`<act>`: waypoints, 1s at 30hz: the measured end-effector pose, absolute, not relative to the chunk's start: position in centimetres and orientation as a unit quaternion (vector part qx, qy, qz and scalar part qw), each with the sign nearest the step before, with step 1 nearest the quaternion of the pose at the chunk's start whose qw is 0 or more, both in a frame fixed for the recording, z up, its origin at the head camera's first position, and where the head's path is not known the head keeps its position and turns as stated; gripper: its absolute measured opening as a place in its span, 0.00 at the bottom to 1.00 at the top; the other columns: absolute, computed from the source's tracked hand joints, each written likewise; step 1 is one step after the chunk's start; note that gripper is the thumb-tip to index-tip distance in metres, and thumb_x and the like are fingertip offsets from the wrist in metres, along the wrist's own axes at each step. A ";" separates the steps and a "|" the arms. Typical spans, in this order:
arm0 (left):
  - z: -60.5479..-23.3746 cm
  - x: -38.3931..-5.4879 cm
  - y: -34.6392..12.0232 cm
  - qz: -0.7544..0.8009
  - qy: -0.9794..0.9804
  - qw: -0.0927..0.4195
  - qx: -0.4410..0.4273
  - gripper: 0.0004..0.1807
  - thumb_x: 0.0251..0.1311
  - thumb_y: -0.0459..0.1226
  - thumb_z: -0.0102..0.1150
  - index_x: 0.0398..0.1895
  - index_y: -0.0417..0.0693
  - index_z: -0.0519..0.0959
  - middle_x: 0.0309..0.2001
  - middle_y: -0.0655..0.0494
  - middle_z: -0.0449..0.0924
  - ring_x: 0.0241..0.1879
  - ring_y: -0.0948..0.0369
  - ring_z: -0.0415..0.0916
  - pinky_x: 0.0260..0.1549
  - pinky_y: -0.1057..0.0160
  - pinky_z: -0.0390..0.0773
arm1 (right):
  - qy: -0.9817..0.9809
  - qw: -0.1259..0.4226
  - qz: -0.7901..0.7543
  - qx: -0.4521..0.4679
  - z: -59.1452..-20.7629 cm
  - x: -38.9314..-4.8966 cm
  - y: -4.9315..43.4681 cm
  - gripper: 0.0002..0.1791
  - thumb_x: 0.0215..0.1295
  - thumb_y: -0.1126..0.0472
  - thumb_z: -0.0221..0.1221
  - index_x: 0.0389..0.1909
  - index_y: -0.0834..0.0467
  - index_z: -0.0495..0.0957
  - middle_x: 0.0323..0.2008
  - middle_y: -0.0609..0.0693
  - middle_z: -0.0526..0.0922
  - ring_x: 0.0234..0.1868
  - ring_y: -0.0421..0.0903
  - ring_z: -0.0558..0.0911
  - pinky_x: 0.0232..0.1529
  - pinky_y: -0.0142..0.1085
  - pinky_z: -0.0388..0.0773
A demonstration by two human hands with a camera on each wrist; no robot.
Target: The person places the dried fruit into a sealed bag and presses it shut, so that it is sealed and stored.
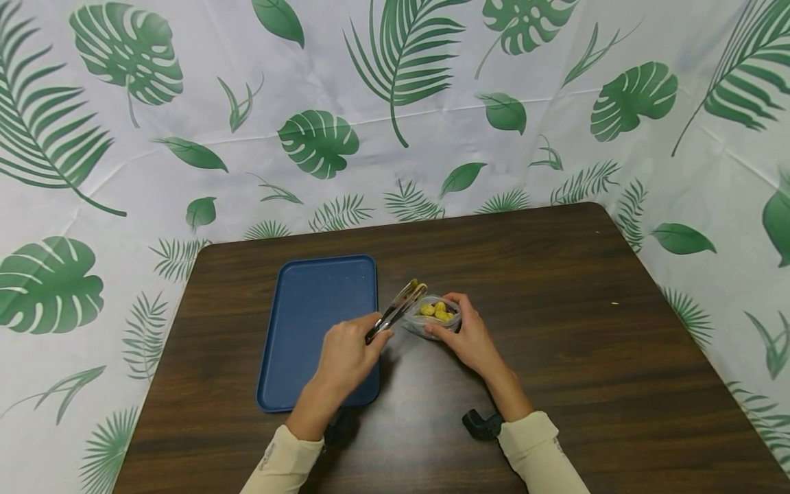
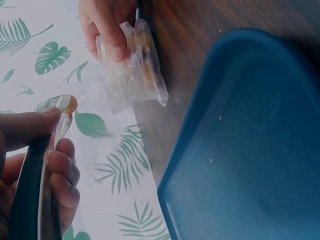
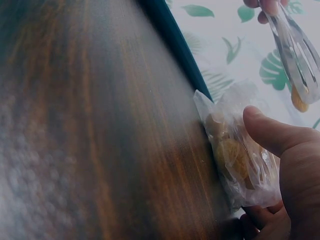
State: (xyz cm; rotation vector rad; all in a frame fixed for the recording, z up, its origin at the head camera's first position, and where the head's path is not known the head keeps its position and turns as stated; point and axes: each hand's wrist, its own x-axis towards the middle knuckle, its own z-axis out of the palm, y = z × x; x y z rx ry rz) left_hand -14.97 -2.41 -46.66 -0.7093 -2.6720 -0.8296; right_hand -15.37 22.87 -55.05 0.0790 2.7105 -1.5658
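My left hand [image 1: 348, 350] grips a pair of metal tongs [image 1: 402, 307] with dark handles. Between the tong tips is a small yellow-brown piece of food [image 3: 299, 100], held above and beside the bag. A clear plastic bag [image 1: 426, 331] stands with its mouth open, and several yellow round pieces [image 1: 441, 312] show inside it. My right hand [image 1: 467, 336] holds the bag from its right side, thumb on the near side and fingers on the far side. In the right wrist view the bag [image 3: 240, 150] partly hides its contents behind wrinkled plastic.
A blue rectangular tray [image 1: 302, 322] lies left of the bag, with a few tiny crumbs [image 2: 220, 117] on it. Everything rests on a dark wooden table [image 1: 555, 288]. A white cloth with green leaves [image 1: 395, 158] hangs behind the table.
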 end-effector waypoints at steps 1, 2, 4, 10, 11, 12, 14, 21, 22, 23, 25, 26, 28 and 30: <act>-46.7 -15.0 -2.3 -0.284 -0.919 0.126 -0.244 0.14 0.60 0.41 0.73 0.44 0.43 0.88 0.28 0.51 0.88 0.21 0.59 0.81 0.23 0.57 0.78 | 0.866 0.005 -0.500 0.025 -55.1 -15.4 22.9 0.41 0.62 0.39 0.70 0.69 0.49 0.64 0.65 0.57 0.75 0.61 0.59 0.76 0.63 0.60 0.70; -46.7 -15.0 -2.3 -0.283 -0.919 0.125 -0.244 0.14 0.59 0.42 0.73 0.44 0.43 0.88 0.29 0.51 0.88 0.22 0.59 0.81 0.23 0.57 0.78 | 0.865 0.005 -0.500 0.025 -55.1 -15.4 22.9 0.41 0.62 0.39 0.70 0.69 0.49 0.64 0.65 0.57 0.75 0.61 0.59 0.76 0.62 0.60 0.70; -46.8 -15.0 -2.1 -0.280 -0.920 0.124 -0.244 0.14 0.60 0.42 0.73 0.44 0.43 0.88 0.30 0.50 0.89 0.23 0.58 0.83 0.24 0.56 0.79 | 0.866 0.004 -0.500 0.024 -55.1 -15.4 22.9 0.41 0.62 0.39 0.70 0.69 0.49 0.64 0.64 0.57 0.76 0.60 0.59 0.76 0.62 0.59 0.70; -46.8 -15.1 -1.6 -0.277 -0.919 0.116 -0.253 0.13 0.60 0.42 0.73 0.44 0.44 0.88 0.32 0.51 0.90 0.25 0.56 0.84 0.25 0.54 0.80 | 0.865 0.002 -0.502 0.020 -55.2 -15.4 23.0 0.40 0.62 0.40 0.71 0.69 0.49 0.64 0.62 0.56 0.77 0.56 0.57 0.77 0.59 0.57 0.71; -46.8 -15.1 -1.5 -0.276 -0.920 0.114 -0.255 0.13 0.60 0.42 0.73 0.43 0.45 0.88 0.32 0.52 0.90 0.25 0.57 0.84 0.25 0.55 0.80 | 0.865 0.001 -0.502 0.020 -55.1 -15.4 23.0 0.40 0.62 0.40 0.71 0.69 0.49 0.64 0.62 0.56 0.77 0.56 0.57 0.77 0.59 0.57 0.71; -46.9 -15.1 -1.4 -0.276 -0.920 0.111 -0.256 0.12 0.60 0.42 0.73 0.43 0.45 0.88 0.31 0.52 0.89 0.24 0.58 0.83 0.24 0.56 0.79 | 0.864 0.001 -0.502 0.019 -55.1 -15.4 23.0 0.40 0.62 0.40 0.71 0.69 0.49 0.64 0.62 0.56 0.77 0.56 0.56 0.78 0.59 0.57 0.71; -46.9 -15.2 -1.2 -0.273 -0.921 0.109 -0.257 0.12 0.60 0.42 0.73 0.43 0.46 0.88 0.32 0.53 0.90 0.24 0.59 0.82 0.24 0.57 0.79 | 0.864 0.000 -0.503 0.019 -55.1 -15.4 22.9 0.41 0.61 0.40 0.71 0.69 0.49 0.64 0.62 0.56 0.77 0.56 0.56 0.77 0.59 0.56 0.71; -46.8 -15.2 -0.6 -0.277 -0.921 0.093 -0.260 0.14 0.62 0.42 0.72 0.46 0.45 0.88 0.35 0.52 0.90 0.22 0.62 0.81 0.23 0.61 0.77 | 0.861 -0.002 -0.508 0.015 -55.1 -15.4 22.9 0.41 0.61 0.40 0.71 0.69 0.50 0.64 0.64 0.56 0.77 0.57 0.56 0.78 0.60 0.56 0.71; -46.8 -15.2 -0.6 -0.277 -0.920 0.092 -0.260 0.13 0.62 0.42 0.72 0.46 0.45 0.88 0.34 0.52 0.90 0.21 0.63 0.78 0.22 0.63 0.75 | 0.861 -0.003 -0.508 0.015 -55.2 -15.4 22.9 0.41 0.61 0.40 0.71 0.69 0.50 0.64 0.64 0.56 0.77 0.57 0.56 0.78 0.60 0.57 0.71; -46.8 -15.2 -0.5 -0.276 -0.921 0.090 -0.261 0.13 0.62 0.42 0.72 0.45 0.45 0.88 0.33 0.53 0.90 0.19 0.64 0.76 0.21 0.64 0.73 | 0.861 -0.004 -0.508 0.014 -55.2 -15.4 22.9 0.41 0.61 0.40 0.71 0.69 0.50 0.64 0.65 0.56 0.76 0.58 0.56 0.77 0.61 0.57 0.71; -46.8 -15.3 -0.4 -0.275 -0.921 0.088 -0.262 0.12 0.62 0.42 0.72 0.44 0.46 0.88 0.30 0.54 0.89 0.18 0.66 0.72 0.20 0.66 0.69 | 0.862 -0.005 -0.506 0.014 -55.2 -15.4 22.9 0.41 0.62 0.40 0.71 0.69 0.51 0.64 0.66 0.57 0.76 0.61 0.57 0.77 0.62 0.58 0.70; -46.8 -15.3 -0.3 -0.274 -0.921 0.088 -0.262 0.11 0.62 0.41 0.72 0.43 0.46 0.87 0.29 0.55 0.88 0.17 0.67 0.70 0.19 0.67 0.68 | 0.862 -0.005 -0.506 0.015 -55.2 -15.4 22.9 0.41 0.62 0.40 0.71 0.69 0.51 0.64 0.66 0.57 0.76 0.61 0.58 0.76 0.63 0.59 0.70; -46.8 -15.3 -0.2 -0.270 -0.922 0.089 -0.262 0.11 0.61 0.42 0.72 0.42 0.46 0.87 0.27 0.56 0.87 0.17 0.67 0.69 0.19 0.67 0.66 | 0.862 -0.004 -0.506 0.017 -55.2 -15.4 23.0 0.41 0.62 0.40 0.71 0.69 0.51 0.64 0.66 0.58 0.75 0.63 0.59 0.76 0.64 0.59 0.69; -46.8 -15.4 -0.1 -0.268 -0.924 0.087 -0.260 0.12 0.61 0.43 0.72 0.42 0.46 0.87 0.25 0.57 0.85 0.17 0.67 0.69 0.19 0.67 0.66 | 0.863 -0.002 -0.505 0.020 -55.2 -15.4 23.0 0.41 0.62 0.40 0.71 0.69 0.51 0.64 0.67 0.59 0.75 0.63 0.60 0.75 0.64 0.60 0.69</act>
